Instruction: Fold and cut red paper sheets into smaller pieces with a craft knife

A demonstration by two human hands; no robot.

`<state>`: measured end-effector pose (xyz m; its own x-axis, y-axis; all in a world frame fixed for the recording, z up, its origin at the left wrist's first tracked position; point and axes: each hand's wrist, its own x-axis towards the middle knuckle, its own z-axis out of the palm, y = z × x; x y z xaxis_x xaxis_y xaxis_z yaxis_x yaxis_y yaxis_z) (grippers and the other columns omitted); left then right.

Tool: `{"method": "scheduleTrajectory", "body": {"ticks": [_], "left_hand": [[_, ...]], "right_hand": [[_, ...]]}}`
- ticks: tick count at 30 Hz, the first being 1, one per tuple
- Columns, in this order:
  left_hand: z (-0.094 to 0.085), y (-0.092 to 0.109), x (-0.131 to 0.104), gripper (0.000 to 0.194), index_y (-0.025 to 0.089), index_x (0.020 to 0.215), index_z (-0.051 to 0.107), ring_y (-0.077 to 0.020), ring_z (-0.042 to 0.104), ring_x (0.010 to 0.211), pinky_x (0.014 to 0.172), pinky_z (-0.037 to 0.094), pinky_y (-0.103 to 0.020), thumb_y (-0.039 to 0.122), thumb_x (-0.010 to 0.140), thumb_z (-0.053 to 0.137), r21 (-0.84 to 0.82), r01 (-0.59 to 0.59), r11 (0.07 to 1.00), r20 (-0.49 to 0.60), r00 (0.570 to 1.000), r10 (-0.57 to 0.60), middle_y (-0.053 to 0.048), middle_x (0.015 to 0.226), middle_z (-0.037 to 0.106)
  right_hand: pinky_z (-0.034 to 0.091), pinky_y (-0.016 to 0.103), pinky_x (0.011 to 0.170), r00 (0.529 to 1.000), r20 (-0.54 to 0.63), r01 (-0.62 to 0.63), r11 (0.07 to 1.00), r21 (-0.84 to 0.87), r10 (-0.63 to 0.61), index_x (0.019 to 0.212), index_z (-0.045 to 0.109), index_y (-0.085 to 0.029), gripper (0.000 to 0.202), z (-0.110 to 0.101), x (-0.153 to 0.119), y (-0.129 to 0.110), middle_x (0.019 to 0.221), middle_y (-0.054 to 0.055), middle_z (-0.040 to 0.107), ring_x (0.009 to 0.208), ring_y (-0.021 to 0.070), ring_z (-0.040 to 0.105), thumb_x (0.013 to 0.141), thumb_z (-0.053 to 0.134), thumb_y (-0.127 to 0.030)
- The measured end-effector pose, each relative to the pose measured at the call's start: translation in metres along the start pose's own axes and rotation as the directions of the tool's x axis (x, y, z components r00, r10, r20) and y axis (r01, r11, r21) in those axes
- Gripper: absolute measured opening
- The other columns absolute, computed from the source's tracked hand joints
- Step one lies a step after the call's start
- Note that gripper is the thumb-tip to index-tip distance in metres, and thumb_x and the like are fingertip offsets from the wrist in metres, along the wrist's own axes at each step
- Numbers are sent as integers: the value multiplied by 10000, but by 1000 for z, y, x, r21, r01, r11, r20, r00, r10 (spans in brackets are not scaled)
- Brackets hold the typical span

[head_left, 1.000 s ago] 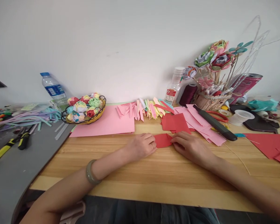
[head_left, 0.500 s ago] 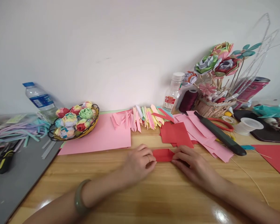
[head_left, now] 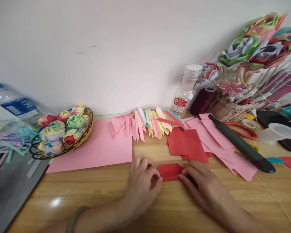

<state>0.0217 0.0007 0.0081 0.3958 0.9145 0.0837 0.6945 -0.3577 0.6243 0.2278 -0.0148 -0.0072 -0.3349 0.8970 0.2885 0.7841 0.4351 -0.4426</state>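
Observation:
A small folded piece of red paper [head_left: 170,172] lies low over the wooden table between my hands. My left hand [head_left: 144,183] pinches its left end, thumb and fingers closed together. At the other end my right hand [head_left: 200,181] grips the paper's right edge, fingers curled. Creases and a raised flap show along the paper's middle. Just behind it are flat red paper sheets [head_left: 185,145], partly over pink paper strips [head_left: 217,139]. A row of folded coloured paper pieces [head_left: 147,123] stands farther back.
On the left, a basket [head_left: 87,136] holds paper flowers, with a plastic bottle [head_left: 19,105] behind it. A large pink sheet [head_left: 104,142] lies beside it. At right are a dark-handled cutter-like tool [head_left: 242,145], red-handled scissors [head_left: 244,129], a clear bottle [head_left: 184,94] and a thread spool [head_left: 203,102].
The view has come closer and tilted, so things at the sides shift outward. Both hands keep hold of the red paper, which now appears slightly lower and more spread.

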Motion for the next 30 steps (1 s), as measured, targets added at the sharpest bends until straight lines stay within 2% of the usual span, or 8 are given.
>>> {"method": "scheduleTrajectory", "body": {"ticks": [5,10,14,20,26,30], "left_hand": [[6,0,4,62,158,716,545,-202,440,863,778,391,-379,111,756,536,172,-48,984,-20,998,52,-36,848,535],[9,2,11,54,141,692,558,-216,448,814,713,406,-389,112,721,524,363,-89,928,0,995,96,-53,808,546],[10,1,14,49,133,671,566,-225,456,785,664,403,-391,128,707,533,444,-113,889,6,992,123,-64,782,556],[4,-4,10,87,149,704,545,-220,445,818,701,382,-401,171,788,537,319,-180,930,61,984,170,-58,825,546],[0,-2,8,113,164,740,510,-220,415,848,730,354,-404,176,846,474,170,-123,978,86,990,109,-62,872,512],[-1,0,11,107,171,737,502,-228,410,853,729,343,-412,169,835,460,170,-94,981,105,991,77,-62,872,506]], "right_hand": [[404,290,620,999,-44,29,997,-70,-33,720,477,-194,162,-1,0,-5,716,25,523,666,155,495,877,436,-201],[385,283,603,998,-47,39,991,-130,-46,702,465,-194,174,0,4,-7,691,19,513,641,152,487,873,433,-199],[362,288,587,996,-50,60,976,-208,-72,682,452,-198,198,1,7,-7,665,17,499,617,156,476,876,409,-196],[342,307,597,996,1,81,954,-288,-84,696,452,-208,197,2,5,-4,674,24,500,623,179,474,885,398,-211],[323,321,608,996,6,88,935,-343,-92,709,453,-214,194,3,5,-3,676,29,499,623,188,466,890,385,-208],[311,326,605,996,7,82,929,-361,-85,719,457,-211,174,3,6,-4,678,31,497,622,193,467,883,397,-205]]}}
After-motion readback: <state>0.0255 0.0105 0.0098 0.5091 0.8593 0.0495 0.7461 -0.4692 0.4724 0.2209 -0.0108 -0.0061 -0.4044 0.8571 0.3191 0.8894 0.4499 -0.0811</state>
